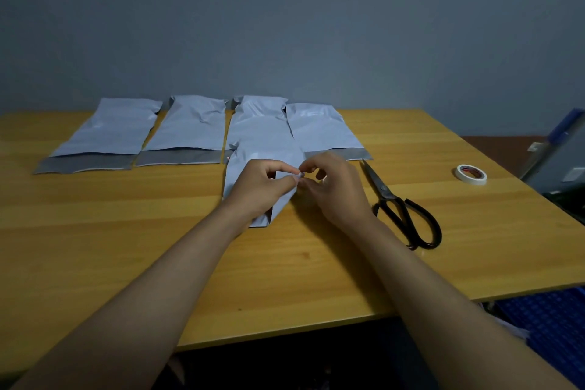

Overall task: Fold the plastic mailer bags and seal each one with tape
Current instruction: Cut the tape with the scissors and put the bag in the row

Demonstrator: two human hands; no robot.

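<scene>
– mailer bag (pixel 262 161) placement?
– mid surface (pixel 126 231), folded under both hands. left hand (pixel 259 187) and right hand (pixel 335 187) each have a pinching grip on a small tape piece (pixel 299 175).
– farther back?
– scissors (pixel 402 209), tape roll (pixel 471 174), four flat bags (pixel 186 130).

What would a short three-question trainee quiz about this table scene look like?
1. True or false: the white roll of tape lies to the left of the black-handled scissors.
2. How many pale plastic mailer bags lie flat in the far row, not counting the folded mailer bag under the hands?
3. What are the left hand and right hand doing? A) cutting with scissors B) pinching something small together over the folded bag C) resting flat on the wooden table

Key: 1 false; 2 four; 3 B
</scene>
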